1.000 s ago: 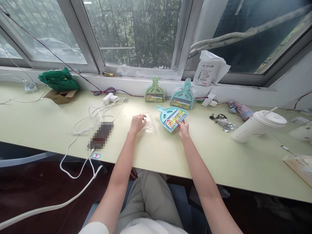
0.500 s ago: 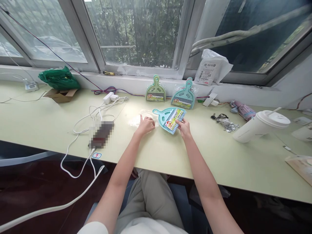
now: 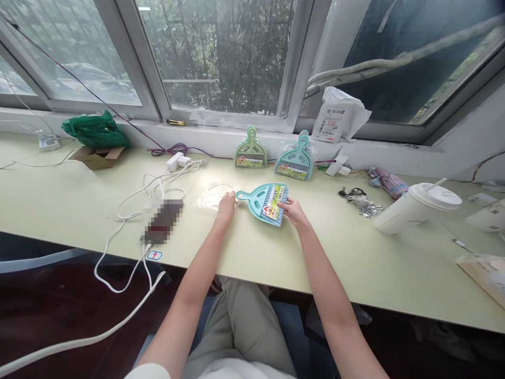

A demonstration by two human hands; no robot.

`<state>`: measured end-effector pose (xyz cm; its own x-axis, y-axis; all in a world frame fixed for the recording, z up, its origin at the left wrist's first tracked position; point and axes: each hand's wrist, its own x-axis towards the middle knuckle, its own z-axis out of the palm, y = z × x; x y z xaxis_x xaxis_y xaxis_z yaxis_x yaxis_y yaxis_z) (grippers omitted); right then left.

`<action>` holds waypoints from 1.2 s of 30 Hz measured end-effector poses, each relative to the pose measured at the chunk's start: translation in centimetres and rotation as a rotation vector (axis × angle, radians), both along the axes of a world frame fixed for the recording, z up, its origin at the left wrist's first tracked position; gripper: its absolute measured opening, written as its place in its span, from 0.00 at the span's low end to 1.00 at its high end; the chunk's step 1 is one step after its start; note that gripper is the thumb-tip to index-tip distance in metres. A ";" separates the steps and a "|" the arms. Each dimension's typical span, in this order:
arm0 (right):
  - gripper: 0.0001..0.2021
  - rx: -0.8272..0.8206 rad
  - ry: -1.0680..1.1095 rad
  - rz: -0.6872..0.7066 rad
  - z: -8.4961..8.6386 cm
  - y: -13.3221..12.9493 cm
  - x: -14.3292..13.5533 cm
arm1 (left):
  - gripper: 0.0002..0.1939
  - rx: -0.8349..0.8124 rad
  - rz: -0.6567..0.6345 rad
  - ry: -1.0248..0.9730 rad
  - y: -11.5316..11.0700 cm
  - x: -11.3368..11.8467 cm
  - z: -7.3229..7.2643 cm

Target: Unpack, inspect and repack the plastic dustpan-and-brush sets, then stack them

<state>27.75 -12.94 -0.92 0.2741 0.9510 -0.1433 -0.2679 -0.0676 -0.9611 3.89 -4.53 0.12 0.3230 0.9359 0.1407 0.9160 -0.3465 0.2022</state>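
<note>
Near the middle of the frame, the person has the right hand (image 3: 292,210) closed on the wide end of a light blue dustpan (image 3: 256,200), fingers lying over the printed label (image 3: 272,202) and the brush (image 3: 281,208) that sits against it. The pan is above the desk (image 3: 252,252) or on it, I can't quite make out which, its handle pointing left. The left hand (image 3: 226,206) is right at the end of that handle, its fingers drawn together; from here I can't tell whether its grip has the handle, the clear plastic bag (image 3: 213,193) or nothing. That bag lies crumpled just beyond it, a little to the left.

Further back, toward the upper middle, a green dustpan set (image 3: 250,152) and a blue dustpan stack (image 3: 294,160) lean near the wall, each with a label across the brush. Over on the right of the frame there's a bunch of keys (image 3: 365,204), then a tilted white cup (image 3: 402,213) with a lid and straw. On the left, white cables (image 3: 128,204) loop around a blurred-out dark device (image 3: 162,221), and at upper left a green bag (image 3: 94,129) sits against an open cardboard box (image 3: 97,158).
</note>
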 end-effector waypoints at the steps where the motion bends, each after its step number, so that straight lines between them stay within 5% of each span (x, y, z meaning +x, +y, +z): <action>1: 0.14 -0.002 -0.003 -0.005 0.0 0.0 -0.1 | 0.24 0.019 0.006 -0.022 0.1 0.0 -0.1; 8: 0.11 -0.030 0.105 -0.239 -0.6 0.7 -1.4 | 0.33 0.104 -0.111 -0.290 0.5 0.7 -0.9; 17: 0.12 0.015 0.153 -0.112 -0.6 0.6 -3.3 | 0.30 0.016 -0.220 -0.452 0.6 1.1 -0.9; 23: 0.09 0.005 0.172 -0.081 -0.8 0.7 -3.1 | 0.30 0.158 -0.237 -0.394 0.1 1.1 -0.2; 27: 0.09 0.008 0.247 -0.186 -1.3 1.0 -3.9 | 0.36 0.249 -0.306 -0.287 -0.5 1.4 0.0; 36: 0.11 0.107 0.318 -0.267 -2.2 1.2 -5.7 | 0.44 0.221 -0.422 -0.173 -1.7 1.8 0.9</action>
<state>22.07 -11.78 -3.13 0.4712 0.8666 -0.1644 -0.5463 0.1404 -0.8258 5.65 -6.28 1.03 0.6210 0.6707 0.4055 0.6464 -0.7309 0.2190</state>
